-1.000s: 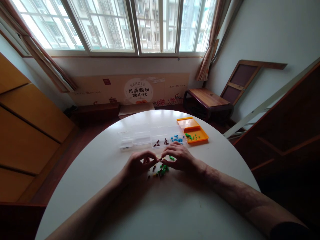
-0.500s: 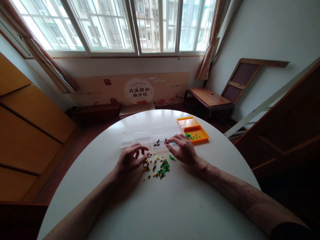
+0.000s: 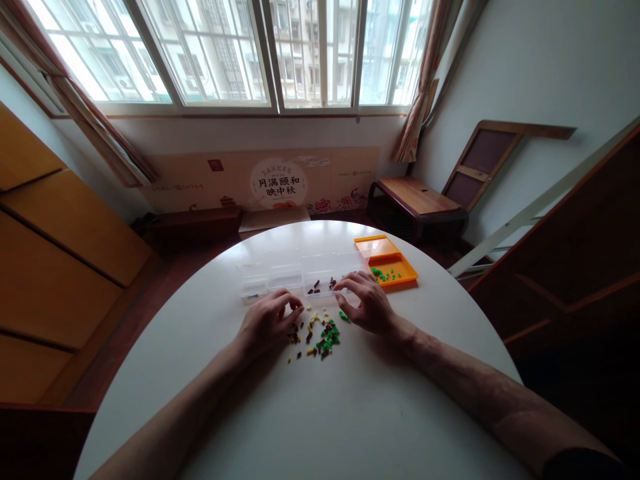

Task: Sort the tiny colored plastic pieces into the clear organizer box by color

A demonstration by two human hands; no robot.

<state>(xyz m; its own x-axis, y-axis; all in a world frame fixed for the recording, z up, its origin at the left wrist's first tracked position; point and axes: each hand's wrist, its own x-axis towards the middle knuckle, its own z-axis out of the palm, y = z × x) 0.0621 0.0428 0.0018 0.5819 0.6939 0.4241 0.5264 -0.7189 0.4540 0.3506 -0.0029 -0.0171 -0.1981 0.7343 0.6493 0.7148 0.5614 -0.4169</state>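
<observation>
Some brown bits sit in the clear box (image 3: 305, 275) and green ones in the orange tray (image 3: 395, 273) right of centre, while a mixed pile (image 3: 316, 333) remains between the left hand (image 3: 267, 321), fingers curled at its edge, and the right hand (image 3: 367, 307), spread loosely and holding nothing I can see.

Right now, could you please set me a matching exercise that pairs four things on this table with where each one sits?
Things:
1. orange tray
2. clear compartment box
3. loose pile of small pieces
4. left hand

Places:
A. on the table between the two hands
B. far right of the row, holding a few green pieces
C. at the left edge of the loose pile
D. beyond the pile, with dark pieces in one compartment

Pairs: 1-B, 2-D, 3-A, 4-C
</observation>
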